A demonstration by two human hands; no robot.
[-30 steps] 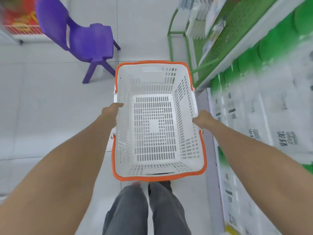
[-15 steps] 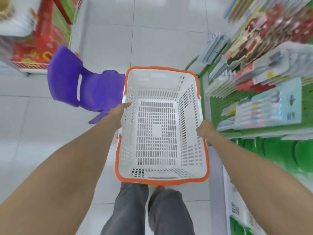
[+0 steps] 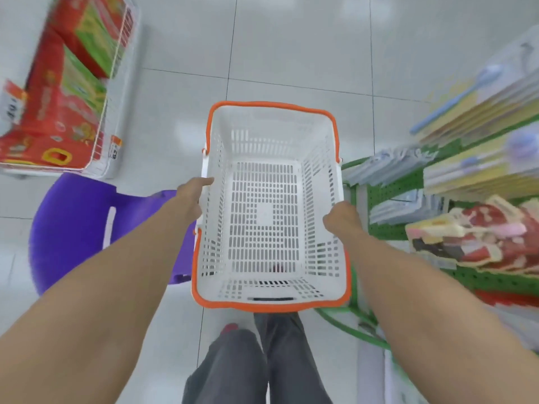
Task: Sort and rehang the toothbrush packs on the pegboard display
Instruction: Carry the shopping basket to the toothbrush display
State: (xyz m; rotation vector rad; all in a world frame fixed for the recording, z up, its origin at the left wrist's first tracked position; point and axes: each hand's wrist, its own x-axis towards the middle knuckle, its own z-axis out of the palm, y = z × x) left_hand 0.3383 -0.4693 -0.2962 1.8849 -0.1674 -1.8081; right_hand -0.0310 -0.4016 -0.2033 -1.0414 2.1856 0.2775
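White basket (image 3: 271, 305) held mid-frame above the floor, left hand (image 3: 192, 191) gripping its left rim, right hand (image 3: 339, 218) gripping its right rim, fingers (image 3: 204, 182) curled over the edges, toothbrush packs (image 3: 388, 167) (blurred) hanging on the green pegboard (image 3: 385, 193) at right, purple chair (image 3: 73, 228) lower left.

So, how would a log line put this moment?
left hand grips basket left rim | right hand grips right rim | basket off floor | pegboard at right

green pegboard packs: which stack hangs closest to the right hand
The lower stack of pale grey-blue packs, just beside the right hand; the red-and-white stack and yellow stack hang farther off.
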